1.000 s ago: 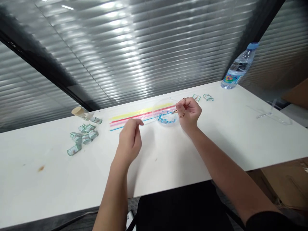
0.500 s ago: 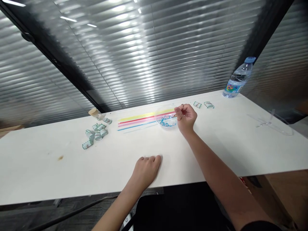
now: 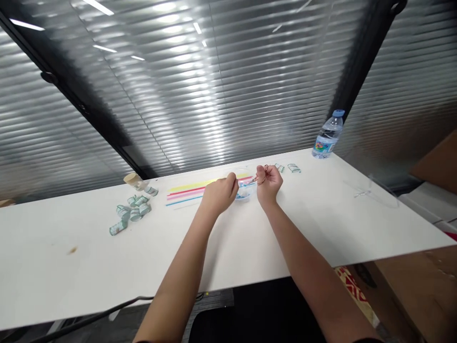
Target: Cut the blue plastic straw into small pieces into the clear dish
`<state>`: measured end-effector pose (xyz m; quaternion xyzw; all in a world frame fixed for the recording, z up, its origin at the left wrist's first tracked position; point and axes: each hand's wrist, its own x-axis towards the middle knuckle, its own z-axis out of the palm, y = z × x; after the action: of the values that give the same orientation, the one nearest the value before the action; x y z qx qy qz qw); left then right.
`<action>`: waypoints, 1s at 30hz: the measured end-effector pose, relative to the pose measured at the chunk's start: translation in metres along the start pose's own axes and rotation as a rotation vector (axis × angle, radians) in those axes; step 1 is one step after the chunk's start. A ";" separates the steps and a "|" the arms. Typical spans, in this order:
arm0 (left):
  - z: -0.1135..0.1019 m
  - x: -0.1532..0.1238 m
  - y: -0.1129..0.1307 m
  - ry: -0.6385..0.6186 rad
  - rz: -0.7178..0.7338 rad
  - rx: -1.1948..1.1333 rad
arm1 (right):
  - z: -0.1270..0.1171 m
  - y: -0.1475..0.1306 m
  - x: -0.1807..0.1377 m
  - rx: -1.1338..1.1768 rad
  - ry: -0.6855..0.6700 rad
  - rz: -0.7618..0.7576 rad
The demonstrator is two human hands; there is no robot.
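My right hand (image 3: 268, 183) is closed round a small pair of gold scissors (image 3: 260, 178) at the far middle of the white table (image 3: 321, 214), the blades pointing left. My left hand (image 3: 219, 193) has its fingers curled beside a clear round dish (image 3: 244, 193) with blue cut bits in it; what it pinches is hidden. Long coloured straws (image 3: 185, 193), yellow, red, pink and blue, lie side by side to the left of the dish, partly behind my left hand.
Several small rolled green-and-white labels (image 3: 130, 212) and a cork-topped jar (image 3: 134, 181) sit at the left. Two more rolls (image 3: 288, 167) lie right of the scissors. A water bottle (image 3: 326, 136) stands far right. A clear stand (image 3: 374, 193) is at the right. A cable (image 3: 85, 319) hangs below the table's near edge.
My left hand went from the near table edge up to the dish beside my right hand. The view tilted up and back a little. My right hand stayed put with the scissors.
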<state>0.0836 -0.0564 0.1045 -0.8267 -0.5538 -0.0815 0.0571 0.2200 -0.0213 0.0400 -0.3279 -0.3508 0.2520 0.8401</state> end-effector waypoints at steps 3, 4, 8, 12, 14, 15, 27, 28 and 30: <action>0.007 0.028 -0.002 -0.077 0.065 0.050 | -0.001 0.003 0.002 -0.005 0.008 0.031; 0.010 0.033 -0.005 -0.092 0.084 0.052 | -0.001 0.004 0.002 -0.014 0.008 0.035; 0.018 0.040 -0.016 -0.103 0.096 0.006 | -0.001 0.007 0.002 -0.051 -0.002 0.025; 0.023 0.038 -0.022 -0.052 0.050 -0.093 | -0.002 0.007 0.002 -0.068 -0.005 0.030; 0.026 0.038 -0.024 -0.008 0.029 -0.141 | -0.002 0.007 0.002 -0.079 0.000 0.027; 0.028 0.038 -0.024 0.004 0.026 -0.157 | -0.002 0.008 0.001 -0.081 0.002 0.021; 0.039 0.039 -0.028 0.059 0.003 -0.275 | -0.004 0.011 0.001 -0.097 0.044 0.038; 0.041 0.039 -0.029 0.116 -0.003 -0.349 | -0.004 0.011 0.001 -0.100 0.046 0.037; 0.046 0.037 -0.031 0.254 -0.020 -0.569 | -0.003 0.011 0.001 -0.109 0.056 0.030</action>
<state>0.0719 -0.0020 0.0668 -0.7871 -0.5054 -0.3366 -0.1088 0.2205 -0.0147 0.0308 -0.3855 -0.3353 0.2357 0.8266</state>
